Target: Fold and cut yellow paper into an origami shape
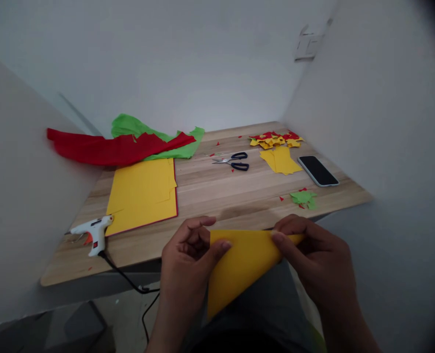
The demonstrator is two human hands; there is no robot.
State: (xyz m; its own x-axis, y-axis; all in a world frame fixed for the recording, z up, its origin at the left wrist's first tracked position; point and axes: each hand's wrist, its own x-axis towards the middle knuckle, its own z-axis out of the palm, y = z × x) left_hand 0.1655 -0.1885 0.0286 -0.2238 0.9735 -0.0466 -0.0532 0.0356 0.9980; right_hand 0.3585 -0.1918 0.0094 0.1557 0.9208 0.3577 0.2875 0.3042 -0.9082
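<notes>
Closest to me, the person holds a yellow folded paper [239,267] just off the near edge of the wooden table [217,196], above the lap. The left hand [190,255] pinches its left upper corner, thumb on top and fingers curled behind. The right hand [313,255] clasps the right corner, fingers wrapped over the top fold. The sheet hangs between the 2 hands and tapers to a point below.

On the table's near left corner lies a white glue gun [92,231], its black cord [129,282] dropping over the edge. Just beyond it rests a flat stack of yellow sheets [142,193] with a red edge showing underneath. To the right, near the front edge, sit green scraps [303,197] with a few red bits, and past them a dark phone [318,170].

Mid-table lie black-handled scissors [234,162] beside 1 yellow cut piece [280,160]. Farthest back are a heap of red and yellow cuttings [275,139] and, at left, red paper [110,147] draped over green paper [158,135], possibly crepe.
</notes>
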